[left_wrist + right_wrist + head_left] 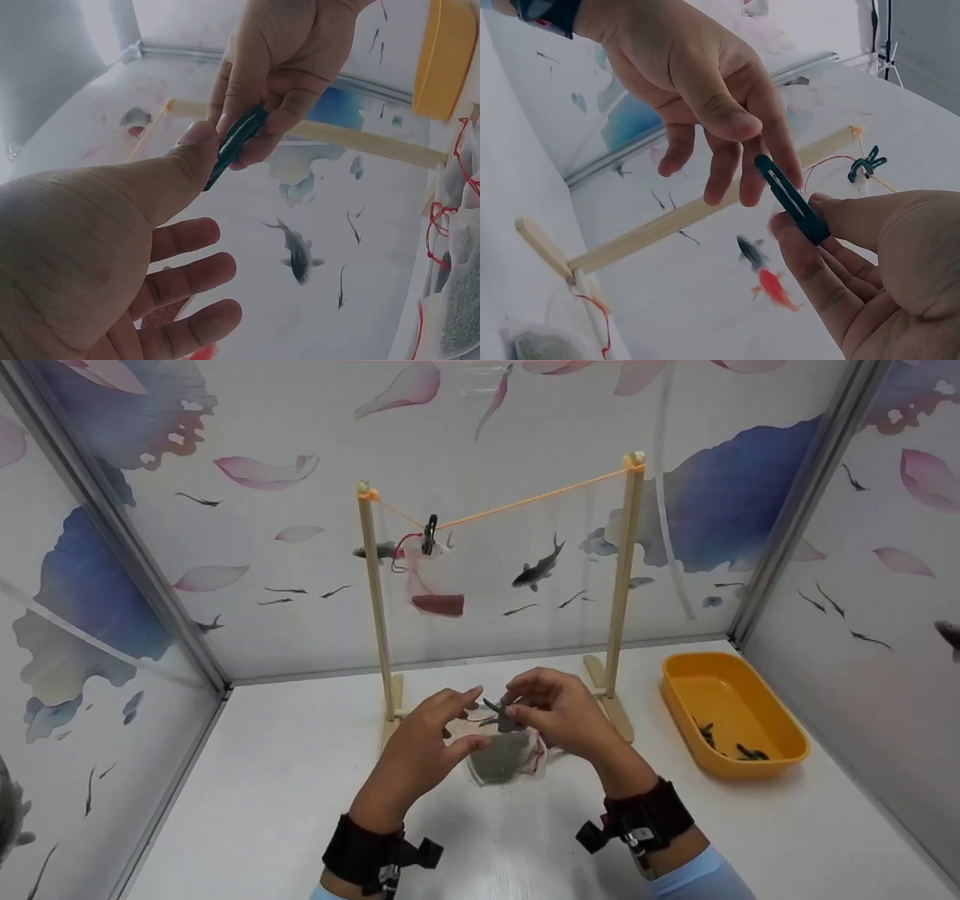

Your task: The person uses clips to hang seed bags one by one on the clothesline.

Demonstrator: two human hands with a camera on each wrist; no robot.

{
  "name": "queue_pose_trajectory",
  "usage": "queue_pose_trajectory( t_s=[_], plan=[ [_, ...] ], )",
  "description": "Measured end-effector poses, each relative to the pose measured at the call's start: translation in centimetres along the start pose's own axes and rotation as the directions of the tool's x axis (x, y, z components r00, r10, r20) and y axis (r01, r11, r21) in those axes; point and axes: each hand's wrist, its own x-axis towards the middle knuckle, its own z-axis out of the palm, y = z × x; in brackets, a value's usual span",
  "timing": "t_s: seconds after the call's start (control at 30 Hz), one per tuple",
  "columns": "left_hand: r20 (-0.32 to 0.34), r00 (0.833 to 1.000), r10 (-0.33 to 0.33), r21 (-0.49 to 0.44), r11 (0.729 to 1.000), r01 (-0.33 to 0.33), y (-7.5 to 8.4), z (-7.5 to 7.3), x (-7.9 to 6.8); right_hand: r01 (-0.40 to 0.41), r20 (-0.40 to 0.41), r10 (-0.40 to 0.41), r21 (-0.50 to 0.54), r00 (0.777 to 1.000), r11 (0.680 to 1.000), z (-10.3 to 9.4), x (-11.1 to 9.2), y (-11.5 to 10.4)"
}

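Plainly, the clip [805,219] is slim, slotted and dark green.

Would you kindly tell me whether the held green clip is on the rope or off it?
Off: the right hand pinches the green clip below and apart from the orange rope in the head view.

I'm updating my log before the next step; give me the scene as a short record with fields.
Right hand: pinches a green clip
Left hand: fingers spread beside that clip; contact unclear
Orange cord: strung between two wooden posts
Hanging bag: dark red contents, held on the cord by a dark clip
Table bag: grey-green contents, lying below the hands in the head view
Yellow tray: right side of the table, dark clips inside; count unclear
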Motion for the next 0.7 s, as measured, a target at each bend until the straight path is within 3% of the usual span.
queue_pose_trajectory(
  t_s=[0.2,0.37,0.47,0.57,0.7],
  plan=[
    [0.038,0.999,0.014,-0.009,1.0,-0.014,0.1,-0.1,-0.1,0.011,0.087,-0.012,0.006,0.996,1.0,0.2,-0.3,0.0],
    [-0.017,0.999,0.05,0.068,0.996,-0.049,-0.1,-0.1,-0.1,0.002,0.088,0.0,-0.027,0.996,1.0,-0.7,-0.2,0.3],
    [-0.072,0.995,0.076,0.143,0.988,-0.065,-0.4,-0.3,-0.4,-0.087,0.053,0.094,-0.127,0.994,0.988,-1.1,-0.1,0.8],
    [-0.131,0.985,0.117,0.216,0.972,-0.087,-0.7,-0.4,-0.6,-0.235,-0.017,0.242,-0.31,0.97,0.921,-1.2,0.1,2.5],
    [-0.193,0.963,0.186,0.29,0.949,-0.125,-1.1,-0.2,-0.6,-0.398,-0.091,0.412,-0.515,0.906,0.759,-1.1,0.2,5.5]
  ],
)
